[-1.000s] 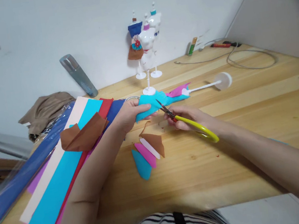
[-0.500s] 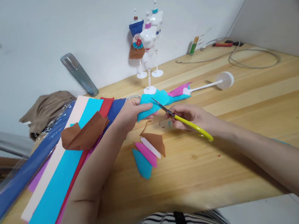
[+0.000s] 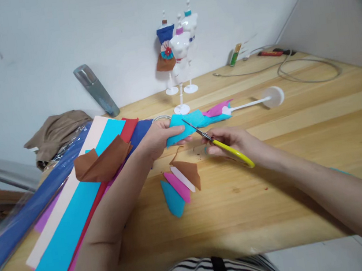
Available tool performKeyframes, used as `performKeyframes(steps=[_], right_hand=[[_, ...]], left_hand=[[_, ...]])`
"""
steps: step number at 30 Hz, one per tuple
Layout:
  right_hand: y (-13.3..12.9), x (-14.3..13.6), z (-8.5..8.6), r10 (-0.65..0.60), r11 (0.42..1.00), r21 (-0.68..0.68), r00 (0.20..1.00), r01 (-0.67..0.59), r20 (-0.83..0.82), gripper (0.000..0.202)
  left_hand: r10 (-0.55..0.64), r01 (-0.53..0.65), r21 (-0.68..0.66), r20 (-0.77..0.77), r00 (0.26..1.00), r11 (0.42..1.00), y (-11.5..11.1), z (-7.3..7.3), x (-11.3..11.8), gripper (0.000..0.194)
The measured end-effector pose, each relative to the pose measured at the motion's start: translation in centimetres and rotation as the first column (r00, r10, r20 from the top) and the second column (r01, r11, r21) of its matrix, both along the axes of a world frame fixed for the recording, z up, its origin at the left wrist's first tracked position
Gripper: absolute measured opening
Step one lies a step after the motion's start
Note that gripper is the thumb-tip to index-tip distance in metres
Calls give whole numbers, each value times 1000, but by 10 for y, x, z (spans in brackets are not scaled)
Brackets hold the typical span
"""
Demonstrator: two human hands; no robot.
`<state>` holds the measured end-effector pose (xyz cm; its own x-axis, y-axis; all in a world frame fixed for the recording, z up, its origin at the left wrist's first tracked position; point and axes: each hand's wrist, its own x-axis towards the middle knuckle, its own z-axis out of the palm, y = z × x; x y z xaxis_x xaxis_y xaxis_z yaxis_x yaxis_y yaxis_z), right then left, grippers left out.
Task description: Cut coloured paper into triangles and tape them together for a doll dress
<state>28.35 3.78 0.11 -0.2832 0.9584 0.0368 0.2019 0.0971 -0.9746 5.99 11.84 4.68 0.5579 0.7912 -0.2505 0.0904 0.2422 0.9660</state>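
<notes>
My left hand point(image 3: 164, 134) grips the left end of a mannequin lying on its side, wrapped in turquoise paper point(image 3: 192, 119), thumb on top. Pink paper point(image 3: 218, 109) covers part of it near the white stand rod, whose round base point(image 3: 273, 97) points right. My right hand point(image 3: 230, 140) is closed around scissors with yellow handles point(image 3: 237, 155). The scissor tips lie over the turquoise paper, just right of my left thumb. Whether the blades touch the paper I cannot tell. Below are cut scraps: brown point(image 3: 188, 173), pale pink point(image 3: 182, 179), pink point(image 3: 177, 187) and turquoise point(image 3: 173, 198).
Three white mannequins point(image 3: 180, 46) stand at the back, one dressed in blue and brown. A grey bottle point(image 3: 97, 91) leans on the wall. Long coloured strips point(image 3: 74, 216) and a brown piece point(image 3: 104, 161) lie left. A cable point(image 3: 310, 80) curls at the back right.
The scissors and my right hand have shifted very slightly to the left and up. My left hand and the wrapped mannequin have stayed almost still.
</notes>
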Motion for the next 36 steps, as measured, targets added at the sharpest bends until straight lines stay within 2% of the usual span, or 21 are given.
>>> performKeyframes(steps=[10,13,19,28,36], right_hand=[[3,3,-7,-8,1000,18,1000,8,4,50],[3,3,-8,-16,1000,16,1000,15,15,50],[2,4,-8,3,1000,11,999,-4,44,53],[-2,5,-6,31,999,-9,999,-31,39,49],[-4,1,-2,34,999,-11,999,-34,-20,47]], left_hand=[[-51,51,5,26,998,999,4,7,-9,18],[-7,6,17,39,999,1000,3,8,-8,23],[79,-79,7,43,996,997,2,2,-2,13],[93,-95,33,35,995,995,1,1,-2,36],[91,-90,39,-14,996,995,-2,3,0,38]])
